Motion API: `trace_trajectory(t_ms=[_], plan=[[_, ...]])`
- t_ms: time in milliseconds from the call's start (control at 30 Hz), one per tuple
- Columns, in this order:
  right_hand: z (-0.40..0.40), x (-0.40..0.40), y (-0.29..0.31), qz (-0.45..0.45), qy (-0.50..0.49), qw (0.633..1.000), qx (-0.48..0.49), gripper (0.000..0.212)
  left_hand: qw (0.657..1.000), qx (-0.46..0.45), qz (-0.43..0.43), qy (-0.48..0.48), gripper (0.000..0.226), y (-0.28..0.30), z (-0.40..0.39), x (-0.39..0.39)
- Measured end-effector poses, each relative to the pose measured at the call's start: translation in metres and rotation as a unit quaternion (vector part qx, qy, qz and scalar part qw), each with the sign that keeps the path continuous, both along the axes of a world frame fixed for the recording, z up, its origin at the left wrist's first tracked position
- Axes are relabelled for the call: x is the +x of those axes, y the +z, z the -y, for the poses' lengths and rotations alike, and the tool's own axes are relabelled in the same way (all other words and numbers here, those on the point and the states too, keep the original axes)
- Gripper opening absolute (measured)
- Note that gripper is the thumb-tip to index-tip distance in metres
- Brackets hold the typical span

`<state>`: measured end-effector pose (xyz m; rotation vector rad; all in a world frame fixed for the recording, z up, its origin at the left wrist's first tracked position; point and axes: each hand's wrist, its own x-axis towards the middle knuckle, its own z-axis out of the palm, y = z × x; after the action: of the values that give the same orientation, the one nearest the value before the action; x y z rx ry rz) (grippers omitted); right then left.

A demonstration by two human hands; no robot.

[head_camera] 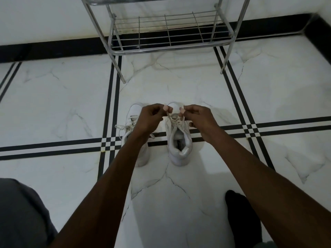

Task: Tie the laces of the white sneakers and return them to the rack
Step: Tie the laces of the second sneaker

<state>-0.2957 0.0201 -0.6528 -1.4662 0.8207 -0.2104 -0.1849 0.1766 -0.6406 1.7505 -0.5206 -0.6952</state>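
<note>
Two white sneakers stand side by side on the tiled floor, toes pointing away from me. Over the right sneaker (179, 147), my left hand (150, 117) pinches one lace end and my right hand (197, 116) pinches the other, both laces (174, 119) pulled up from the eyelets. The left sneaker (133, 113) is partly hidden under my left forearm, and its loose laces (121, 127) trail out to the left. The metal shoe rack (161, 48) stands beyond the shoes against the wall, its lower wire shelf bare.
White marble floor tiles (53, 97) with black stripe borders surround the shoes. A black skirting (53, 49) runs along the wall. My grey-clad knee (21, 212) is at lower left, and a dark sock or foot (240, 215) at lower right.
</note>
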Motion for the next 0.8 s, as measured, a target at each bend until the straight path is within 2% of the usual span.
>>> trace_trajectory(t_ms=[67, 167, 267, 333, 500, 733, 800], plan=[[0.002, 0.003, 0.005, 0.001, 0.055, 0.997, -0.062, 0.023, 0.999, -0.018, 0.041, -0.004, 0.027, 0.006, 0.002, 0.005], [0.001, 0.009, 0.016, -0.026, 0.193, 0.971, -0.136, 0.019, 0.994, -0.026, 0.108, -0.007, 0.026, 0.011, 0.007, 0.009], [-0.003, 0.013, 0.034, -0.033, 0.294, 0.947, -0.126, 0.013, 0.993, -0.028, 0.114, -0.021, 0.027, 0.007, 0.01, 0.008], [-0.003, 0.016, 0.04, -0.027, 0.308, 0.938, -0.157, 0.031, 0.994, -0.03, 0.097, -0.037, 0.033, 0.002, 0.011, 0.005], [0.008, 0.013, 0.035, -0.034, 0.283, 0.935, -0.21, 0.039, 0.996, 0.037, 0.044, -0.063, 0.062, -0.008, 0.013, -0.009], [0.028, 0.003, 0.042, -0.05, 0.292, 0.928, -0.227, 0.012, 0.998, 0.031, 0.009, -0.045, 0.067, -0.016, 0.025, -0.009], [0.03, 0.004, 0.041, -0.052, 0.277, 0.927, -0.248, 0.012, 0.999, 0.032, 0.001, -0.044, 0.071, -0.02, 0.026, -0.009]])
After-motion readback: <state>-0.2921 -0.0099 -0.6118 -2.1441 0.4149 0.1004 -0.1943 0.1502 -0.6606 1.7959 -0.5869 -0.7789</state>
